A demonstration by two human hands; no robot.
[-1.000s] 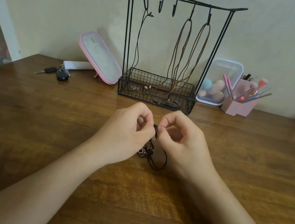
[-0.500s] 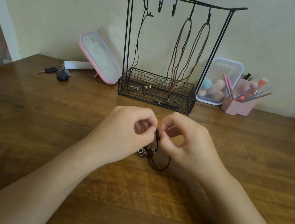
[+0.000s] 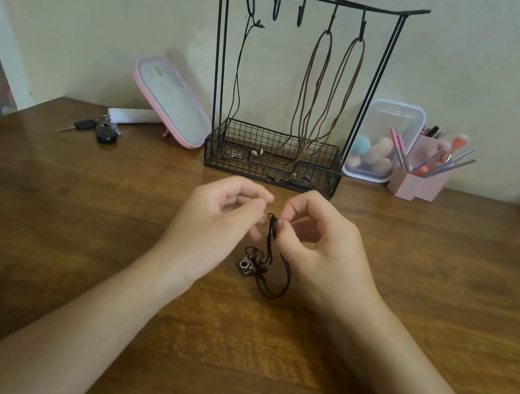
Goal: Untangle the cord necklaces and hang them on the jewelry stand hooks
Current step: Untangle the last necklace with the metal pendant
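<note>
The dark cord necklace point(image 3: 268, 250) hangs in a short bunch between the two hands, its top end pinched by the thumb and forefinger of the right hand point(image 3: 318, 252), whose fingers point(image 3: 286, 215) are drawn in narrow around the knot. From that pinch the cord's long axis drops almost straight down towards the person, ending in a loose loop and a small camera-shaped pendant point(image 3: 247, 265) that lie on the counter point(image 3: 74, 216). The left hand point(image 3: 212, 223) sits just beside the cord on its left, fingers point(image 3: 259, 202) curled with thumb and forefinger close together (motion blur hides whether they touch the cord or only hover by it, so I cannot tell). The knot looks unfinished, so the step in hand is probably picking the strands apart. The right hand is plainly the nearer one and has the hold. The jewelry stand point(image 3: 325, 173) is straight ahead beyond both hands, with two free hooks point(image 3: 277, 8) left of its middle, so the cord must go up and away
</note>
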